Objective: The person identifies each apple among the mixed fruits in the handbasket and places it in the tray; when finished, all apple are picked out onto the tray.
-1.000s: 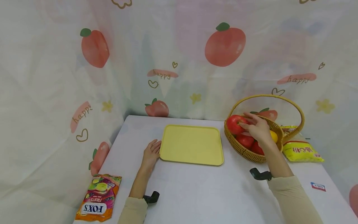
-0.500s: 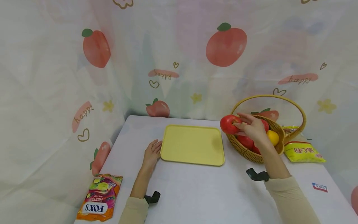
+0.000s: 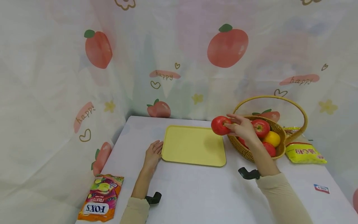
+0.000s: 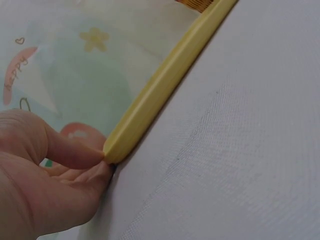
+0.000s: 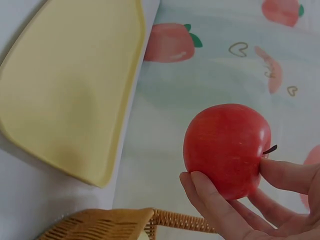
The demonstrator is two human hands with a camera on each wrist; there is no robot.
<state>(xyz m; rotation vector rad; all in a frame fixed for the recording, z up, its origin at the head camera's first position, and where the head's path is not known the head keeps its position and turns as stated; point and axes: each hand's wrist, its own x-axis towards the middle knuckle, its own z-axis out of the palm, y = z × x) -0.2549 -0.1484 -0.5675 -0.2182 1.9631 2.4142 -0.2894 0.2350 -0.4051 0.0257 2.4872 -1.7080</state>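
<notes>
In the head view my right hand (image 3: pixel 242 128) holds a red apple (image 3: pixel 221 125) in the air between the basket and the tray. The right wrist view shows the apple (image 5: pixel 225 150) pinched between thumb and fingers, its dark stem beside the thumb. At the left edge of a flat yellow tray (image 3: pixel 193 146) lies my left hand (image 3: pixel 153 153). Its thumb and fingertips meet the corner of the tray (image 4: pixel 150 100) in the left wrist view, gripping it low at the tabletop. A faint shadow falls on the tray's right side.
A wicker basket (image 3: pixel 243 152) with a tall handle holds more red apples (image 3: pixel 260 128) and a yellow fruit (image 3: pixel 272 138). Beside it lies a yellow food bag (image 3: pixel 305 153). A small blue-and-red packet (image 3: pixel 321 188) is at right, a candy bag (image 3: pixel 102 197) at front left.
My right hand has carried the apple left, out from over the basket to the tray's far right corner. The left hand stays at the tray's edge.
</notes>
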